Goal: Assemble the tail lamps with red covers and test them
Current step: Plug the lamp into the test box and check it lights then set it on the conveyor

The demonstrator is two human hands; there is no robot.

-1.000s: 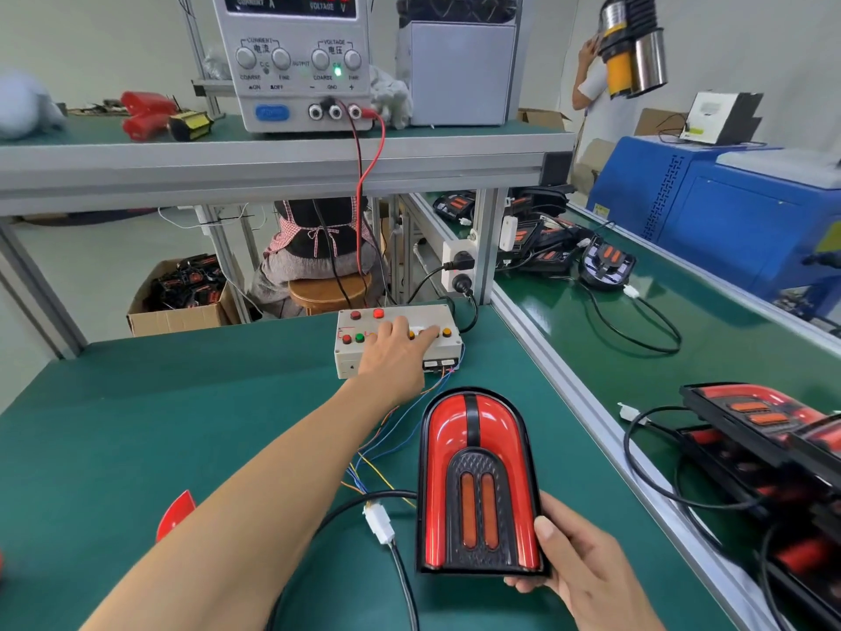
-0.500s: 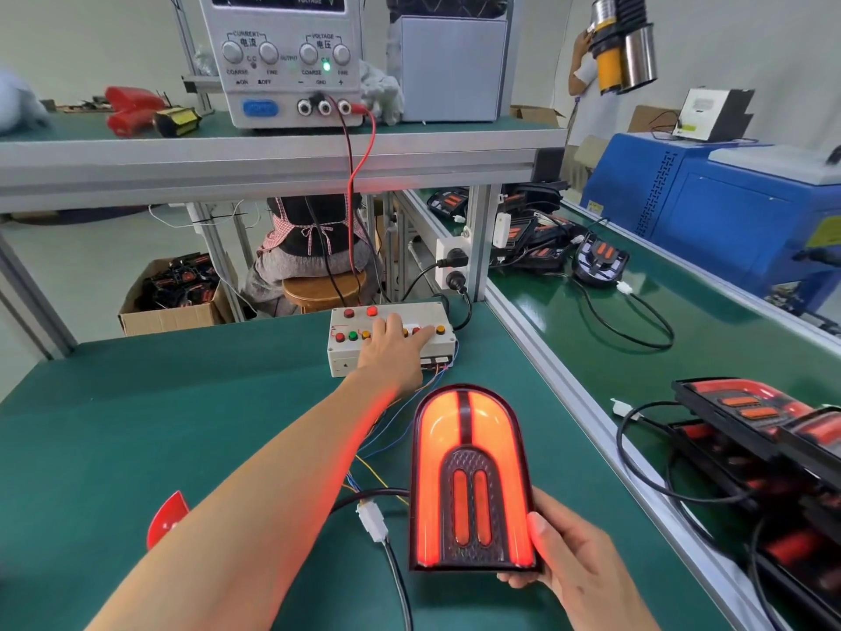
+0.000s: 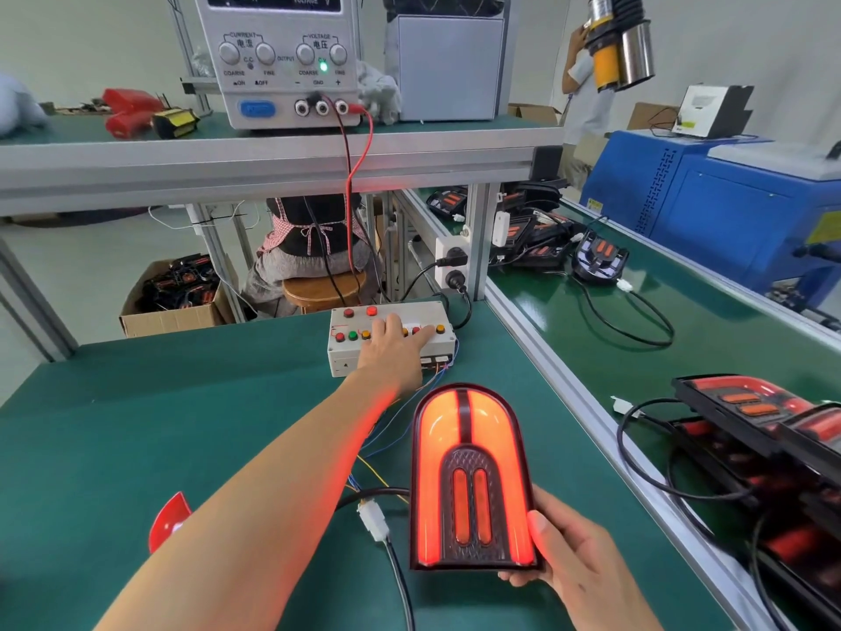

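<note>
Your right hand [image 3: 575, 567] grips the tail lamp [image 3: 471, 478] at its lower right corner, thumb laid over the red cover's edge, fingers curled under. The lamp sits tilted up off the green worktop [image 3: 136, 425], near the front edge and right of centre. It is lit: the arch-shaped outer band glows orange-red, and the two vertical bars in the dark centre panel glow too. The red light spills onto your left forearm.

Your left hand [image 3: 393, 346] reaches forward to the white test box [image 3: 391, 337] at the back of the worktop, fingers straight and spread across its top row of buttons, holding nothing. You press or touch around the right-hand buttons; which one exactly, cannot tell, the hand covers it.

A black cable with a white connector [image 3: 374, 521] lies just left of the lamp, under your forearm. Thin coloured wires run from the test box toward it. A red cover piece [image 3: 169, 521] lies on the worktop at the left, partly behind your arm.

On the shelf above, the power supply [image 3: 277, 61] shows a green light, with red and black leads dropping down toward the test box. The side conveyor worktop on the right carries a stack of more tail lamps [image 3: 764, 430] with black cables. A cardboard box [image 3: 177, 298] of parts stands on the floor beyond.
</note>
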